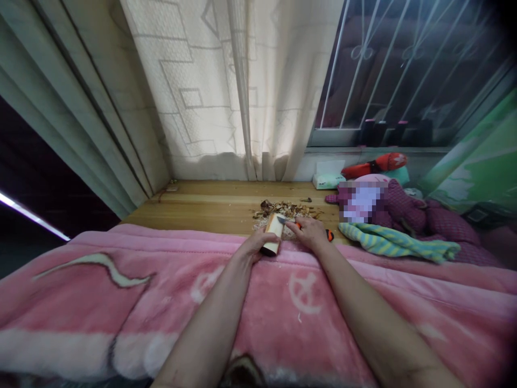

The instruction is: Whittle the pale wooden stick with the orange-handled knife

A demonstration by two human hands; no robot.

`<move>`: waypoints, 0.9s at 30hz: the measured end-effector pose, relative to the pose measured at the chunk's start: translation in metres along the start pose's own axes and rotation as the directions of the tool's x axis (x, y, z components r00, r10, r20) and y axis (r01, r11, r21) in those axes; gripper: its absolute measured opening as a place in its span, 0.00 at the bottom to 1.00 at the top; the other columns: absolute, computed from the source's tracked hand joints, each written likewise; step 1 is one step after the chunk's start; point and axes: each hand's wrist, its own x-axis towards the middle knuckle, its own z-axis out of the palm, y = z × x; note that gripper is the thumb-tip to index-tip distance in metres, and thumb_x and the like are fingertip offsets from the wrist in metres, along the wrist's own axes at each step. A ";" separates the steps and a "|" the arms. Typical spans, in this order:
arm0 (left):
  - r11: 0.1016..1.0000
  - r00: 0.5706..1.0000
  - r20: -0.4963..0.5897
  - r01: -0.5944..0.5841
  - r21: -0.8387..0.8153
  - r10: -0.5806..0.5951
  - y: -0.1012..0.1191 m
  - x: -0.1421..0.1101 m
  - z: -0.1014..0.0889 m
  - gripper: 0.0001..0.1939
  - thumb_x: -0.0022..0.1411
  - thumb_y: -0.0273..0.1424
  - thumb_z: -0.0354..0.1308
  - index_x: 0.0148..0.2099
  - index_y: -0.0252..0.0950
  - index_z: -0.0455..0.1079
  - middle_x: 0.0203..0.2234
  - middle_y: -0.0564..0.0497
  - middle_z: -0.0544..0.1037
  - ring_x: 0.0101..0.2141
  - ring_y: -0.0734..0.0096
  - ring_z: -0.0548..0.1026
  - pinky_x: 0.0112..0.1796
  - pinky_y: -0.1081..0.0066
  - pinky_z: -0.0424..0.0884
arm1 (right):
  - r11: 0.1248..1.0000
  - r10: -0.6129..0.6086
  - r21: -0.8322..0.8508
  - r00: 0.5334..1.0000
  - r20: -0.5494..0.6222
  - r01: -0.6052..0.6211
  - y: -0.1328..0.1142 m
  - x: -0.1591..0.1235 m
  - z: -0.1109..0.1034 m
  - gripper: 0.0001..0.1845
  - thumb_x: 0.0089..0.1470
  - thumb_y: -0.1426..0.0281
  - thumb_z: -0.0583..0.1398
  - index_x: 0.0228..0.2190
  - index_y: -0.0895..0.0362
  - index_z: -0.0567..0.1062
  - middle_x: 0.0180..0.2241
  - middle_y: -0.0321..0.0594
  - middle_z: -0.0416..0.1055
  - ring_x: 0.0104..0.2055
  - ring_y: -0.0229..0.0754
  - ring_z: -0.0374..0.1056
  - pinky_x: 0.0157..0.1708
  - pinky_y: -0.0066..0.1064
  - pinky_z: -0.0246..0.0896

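Note:
My left hand (pixel 255 243) grips a pale rectangular block of wood (pixel 273 233), which stands tilted with its lower end resting near the blanket's edge. My right hand (pixel 309 233) is shut around a utility knife (pixel 298 224) with an orange-and-black handle, and the handle's end pokes out past the hand. The short steel blade (pixel 283 220) lies against the block's upper end. Beneath and behind the block sits a pile of wood shavings and chips (pixel 283 211). My left fingers hide part of the block.
Both forearms rest on a pink fleece blanket (pixel 121 307) along a wooden plank surface (pixel 205 202). At right lie a striped green-yellow towel (pixel 396 242), purple cloth (pixel 424 215), a tissue pack (pixel 328 181) and a red bag (pixel 374 166). Curtains and a barred window stand behind.

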 end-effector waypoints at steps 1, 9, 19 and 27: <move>1.000 1.000 0.015 -0.011 0.001 0.011 0.000 0.000 0.000 0.21 0.36 0.24 0.57 0.38 0.33 0.61 0.19 0.55 0.68 0.16 0.78 0.65 0.18 0.76 0.61 | 0.999 -0.044 0.012 0.999 -0.004 0.044 -0.001 0.000 0.000 0.30 0.54 0.48 0.42 0.30 0.55 0.73 0.31 0.42 0.73 0.34 0.40 0.66 0.30 0.28 0.49; 1.000 1.000 0.011 -0.015 -0.016 0.015 0.002 -0.003 0.002 0.21 0.36 0.25 0.58 0.38 0.32 0.61 0.18 0.55 0.67 0.17 0.79 0.64 0.18 0.77 0.60 | 1.000 -0.001 0.028 0.998 -0.066 0.003 0.001 0.002 0.001 0.31 0.53 0.47 0.41 0.29 0.54 0.74 0.34 0.42 0.70 0.37 0.40 0.63 0.31 0.28 0.50; 1.000 1.000 -0.011 -0.004 -0.005 0.004 0.003 -0.004 0.004 0.21 0.36 0.23 0.57 0.38 0.32 0.61 0.20 0.54 0.67 0.17 0.78 0.65 0.18 0.76 0.62 | 1.000 -0.009 0.026 0.995 -0.100 0.012 0.005 0.004 0.004 0.30 0.54 0.49 0.43 0.29 0.54 0.74 0.33 0.42 0.69 0.36 0.40 0.62 0.31 0.28 0.50; 1.000 0.999 0.030 -0.026 -0.010 0.026 0.004 -0.004 0.004 0.20 0.36 0.24 0.58 0.37 0.32 0.61 0.19 0.55 0.67 0.17 0.78 0.64 0.18 0.76 0.61 | 0.995 -0.083 0.051 0.991 -0.102 0.089 0.005 0.003 0.004 0.30 0.53 0.47 0.43 0.28 0.54 0.74 0.33 0.41 0.69 0.36 0.39 0.62 0.31 0.28 0.50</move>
